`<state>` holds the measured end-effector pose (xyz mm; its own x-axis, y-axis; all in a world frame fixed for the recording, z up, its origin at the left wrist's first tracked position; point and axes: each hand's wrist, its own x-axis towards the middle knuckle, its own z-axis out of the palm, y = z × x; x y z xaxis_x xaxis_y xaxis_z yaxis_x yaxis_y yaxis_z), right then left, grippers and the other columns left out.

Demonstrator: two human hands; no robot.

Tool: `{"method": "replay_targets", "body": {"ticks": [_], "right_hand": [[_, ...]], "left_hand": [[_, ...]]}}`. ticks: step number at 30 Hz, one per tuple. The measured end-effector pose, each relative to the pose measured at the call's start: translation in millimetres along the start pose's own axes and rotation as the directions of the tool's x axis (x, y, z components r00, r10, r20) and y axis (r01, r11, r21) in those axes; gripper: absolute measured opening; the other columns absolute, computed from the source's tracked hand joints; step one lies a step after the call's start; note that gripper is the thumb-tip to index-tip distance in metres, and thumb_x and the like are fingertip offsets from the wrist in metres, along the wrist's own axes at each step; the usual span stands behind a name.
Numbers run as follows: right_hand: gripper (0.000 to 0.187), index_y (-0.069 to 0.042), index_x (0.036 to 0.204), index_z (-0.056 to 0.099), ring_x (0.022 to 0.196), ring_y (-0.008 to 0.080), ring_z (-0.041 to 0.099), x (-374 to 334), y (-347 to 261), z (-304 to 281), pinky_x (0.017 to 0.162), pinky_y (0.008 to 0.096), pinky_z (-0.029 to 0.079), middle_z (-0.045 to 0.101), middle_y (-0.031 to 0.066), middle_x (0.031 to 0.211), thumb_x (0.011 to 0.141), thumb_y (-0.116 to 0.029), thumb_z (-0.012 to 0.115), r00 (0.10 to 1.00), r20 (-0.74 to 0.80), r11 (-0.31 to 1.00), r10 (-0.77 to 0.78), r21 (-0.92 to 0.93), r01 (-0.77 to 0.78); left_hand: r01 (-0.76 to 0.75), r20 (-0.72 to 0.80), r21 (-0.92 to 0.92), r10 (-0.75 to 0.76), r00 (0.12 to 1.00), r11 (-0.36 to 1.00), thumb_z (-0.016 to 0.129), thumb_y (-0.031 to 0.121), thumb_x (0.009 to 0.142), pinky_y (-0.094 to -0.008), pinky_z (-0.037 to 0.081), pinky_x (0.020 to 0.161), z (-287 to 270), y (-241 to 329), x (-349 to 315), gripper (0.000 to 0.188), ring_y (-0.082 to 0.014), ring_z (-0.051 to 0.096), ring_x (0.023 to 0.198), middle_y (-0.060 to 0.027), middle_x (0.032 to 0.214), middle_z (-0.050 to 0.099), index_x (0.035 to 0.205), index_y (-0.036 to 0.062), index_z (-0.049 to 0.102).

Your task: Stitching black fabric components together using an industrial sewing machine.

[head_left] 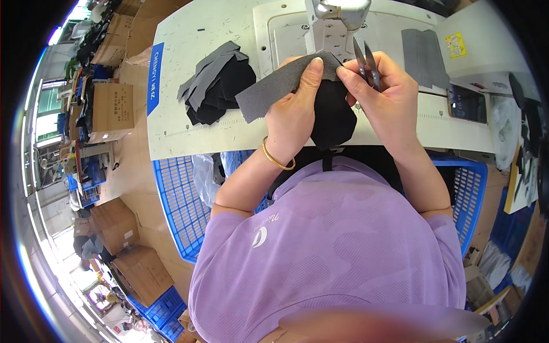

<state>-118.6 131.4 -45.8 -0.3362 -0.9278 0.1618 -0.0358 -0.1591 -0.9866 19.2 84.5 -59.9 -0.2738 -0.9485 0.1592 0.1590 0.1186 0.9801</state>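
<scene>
My left hand (293, 117) is closed on a grey fabric strip (266, 94), its thumb lying along the top. A black fabric piece with a rounded lower edge (333, 123) hangs beneath the strip, in front of my body. My right hand (394, 108) pinches the far corner of the fabric between thumb and forefinger. That same hand also carries a pair of thread snips (369, 66), their two dark blades apart and pointing away from me. To the left on the table lies a loose pile of grey and black fabric pieces (214, 86).
The sewing machine head (337, 34) stands just beyond my hands. More grey pieces (424, 57) lie right of it, near a dark display panel (467, 104). Blue plastic baskets (183, 200) sit under the table edge. Cardboard boxes (112, 108) stand on the floor at left.
</scene>
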Motion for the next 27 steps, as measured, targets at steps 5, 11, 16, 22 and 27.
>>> {"method": "replay_targets", "body": {"ticks": [5, 11, 16, 22, 27], "right_hand": [[0.018, -0.003, 0.08, 0.059, 0.056, 0.0042, 0.058, -1.3, -7.1, 0.3, 0.051, 0.0191, 0.046, 0.061, -0.0004, 0.063, 0.086, -0.013, 0.072, 0.999, -0.005, 0.999, 0.042, -0.004, -0.042], [0.015, -0.004, 0.081, 0.06, 0.052, 0.0029, 0.055, -1.2, -4.3, 0.3, 0.045, 0.0181, 0.041, 0.059, -0.0012, 0.062, 0.088, -0.012, 0.071, 1.0, -0.021, 1.0, -0.017, 0.001, 0.017], [0.021, -0.004, 0.078, 0.057, 0.055, 0.0036, 0.058, -0.8, -5.1, 1.3, 0.05, 0.0186, 0.045, 0.059, -0.0009, 0.062, 0.086, -0.015, 0.074, 1.0, -0.024, 0.999, 0.019, 0.031, -0.019], [0.023, -0.002, 0.092, 0.065, 0.055, 0.0024, 0.045, -0.1, 6.3, -21.1, 0.051, 0.0191, 0.036, 0.061, -0.0002, 0.066, 0.1, -0.021, 0.056, 0.985, -0.008, 0.985, -0.174, 0.011, 0.174], [0.021, -0.002, 0.101, 0.067, 0.057, 0.0038, 0.053, -6.9, 5.9, -5.5, 0.054, 0.02, 0.043, 0.068, 0.0026, 0.074, 0.098, -0.022, 0.06, 0.981, -0.003, 0.976, -0.195, -0.098, 0.194]], "left_hand": [[0.097, 0.007, 0.011, -0.097, 0.995, 0.995, 0.056, 0.022, 0.101, -0.0206, 0.049, 0.057, -2.9, -1.8, -4.2, 0.025, -0.0072, 0.06, 0.066, -0.0034, 0.079, 0.067, 0.1, -0.0018, 0.065], [0.097, -0.016, 0.041, -0.097, 0.995, 0.994, 0.055, 0.022, 0.101, -0.0214, 0.053, 0.059, -2.3, -8.0, -6.2, 0.031, -0.0098, 0.066, 0.069, -0.0075, 0.081, 0.071, 0.099, -0.0059, 0.069], [0.122, -0.024, -0.027, -0.122, 0.992, 0.992, 0.057, 0.02, 0.1, -0.0217, 0.052, 0.056, -0.6, 0.6, -4.8, 0.029, -0.0088, 0.064, 0.066, -0.0065, 0.079, 0.07, 0.099, -0.0063, 0.07], [0.083, -0.047, 0.174, -0.076, 0.996, 0.981, 0.066, 0.024, 0.095, -0.0186, 0.042, 0.052, -12.5, 2.3, -5.3, 0.024, -0.0025, 0.054, 0.065, 0.0026, 0.079, 0.064, 0.099, 0.0007, 0.067], [0.197, -0.078, -0.116, -0.206, 0.975, 0.974, 0.065, 0.023, 0.096, -0.0183, 0.046, 0.059, 0.7, 15.6, 0.6, 0.023, -0.0029, 0.057, 0.07, 0.0008, 0.084, 0.067, 0.1, -0.0001, 0.067]]}}
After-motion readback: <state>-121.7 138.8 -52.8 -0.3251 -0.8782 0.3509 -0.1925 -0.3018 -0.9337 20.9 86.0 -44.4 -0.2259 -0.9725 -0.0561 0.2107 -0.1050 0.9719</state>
